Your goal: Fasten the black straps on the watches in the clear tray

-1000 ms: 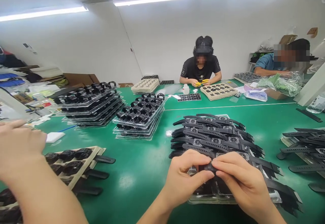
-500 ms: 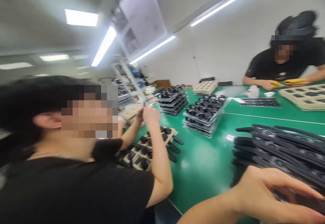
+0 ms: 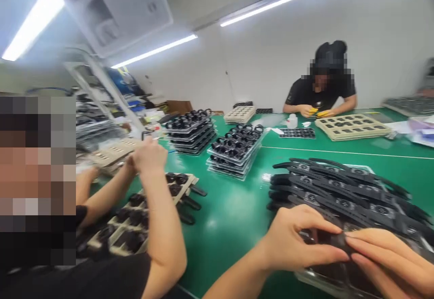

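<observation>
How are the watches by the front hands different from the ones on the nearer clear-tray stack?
The front watches have straps stretched out long; the stack watches have straps curled into loops. The front watches' straps overlap their neighbours; the stack watches sit in rows. All look black.

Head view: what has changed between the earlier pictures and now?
The view swung left, then partly back right, bringing the nearby co-worker's arm further into view. As at first, left hand and right hand meet at a small dark part. The stacked trays stay on the table.
</observation>
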`<state>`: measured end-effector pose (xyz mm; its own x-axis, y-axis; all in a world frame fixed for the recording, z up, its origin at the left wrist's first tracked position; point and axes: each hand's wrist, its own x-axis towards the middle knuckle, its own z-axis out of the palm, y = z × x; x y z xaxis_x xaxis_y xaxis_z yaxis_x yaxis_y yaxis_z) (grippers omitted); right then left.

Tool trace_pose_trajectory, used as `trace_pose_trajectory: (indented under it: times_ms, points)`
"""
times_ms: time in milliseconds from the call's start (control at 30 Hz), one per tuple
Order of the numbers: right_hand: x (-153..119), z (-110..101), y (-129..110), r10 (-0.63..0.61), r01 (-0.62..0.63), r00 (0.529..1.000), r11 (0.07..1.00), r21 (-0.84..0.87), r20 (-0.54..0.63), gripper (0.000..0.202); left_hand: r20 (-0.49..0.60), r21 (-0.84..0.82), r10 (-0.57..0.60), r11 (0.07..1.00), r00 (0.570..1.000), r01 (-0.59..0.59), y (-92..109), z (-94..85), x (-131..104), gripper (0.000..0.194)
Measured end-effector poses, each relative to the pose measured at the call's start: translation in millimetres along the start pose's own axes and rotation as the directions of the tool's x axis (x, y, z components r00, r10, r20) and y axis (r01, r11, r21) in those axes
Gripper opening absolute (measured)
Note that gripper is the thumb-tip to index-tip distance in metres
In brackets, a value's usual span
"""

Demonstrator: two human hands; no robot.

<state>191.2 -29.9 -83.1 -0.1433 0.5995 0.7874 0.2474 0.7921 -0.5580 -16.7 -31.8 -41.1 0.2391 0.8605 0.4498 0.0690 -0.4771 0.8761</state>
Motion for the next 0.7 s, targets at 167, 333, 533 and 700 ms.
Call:
trace_pose_trajectory:
  times_ms: [167, 333, 533, 700]
  points:
    - [22, -18, -26, -0.066, 0.072, 0.994, 0.995, -0.064, 0.089, 0.015, 0.013, -0.042, 0.004, 0.999, 1.000, -0.004, 6, -7.4, 4, 0.031]
    - [27, -12, -28, -0.090, 0.093, 0.989, 0.996, -0.020, 0.119, 0.024, 0.050, -0.044, -0.068, 0.997, 0.996, 0.070, 5, -3.7, 3, 0.031]
    - [26, -14, -29, 0.011, -0.015, 0.988, 1.000, 0.027, 0.155, 0.020, 0.016, -0.013, 0.069, 0.998, 0.997, -0.069, 7, -7.6, 5, 0.028]
    - [24, -18, -34, 0.279, -0.286, 0.941, 0.958, 0.013, 0.190, 0.015, 0.085, 0.112, 0.172, 0.977, 0.981, -0.181, 13, -11.6, 4, 0.026]
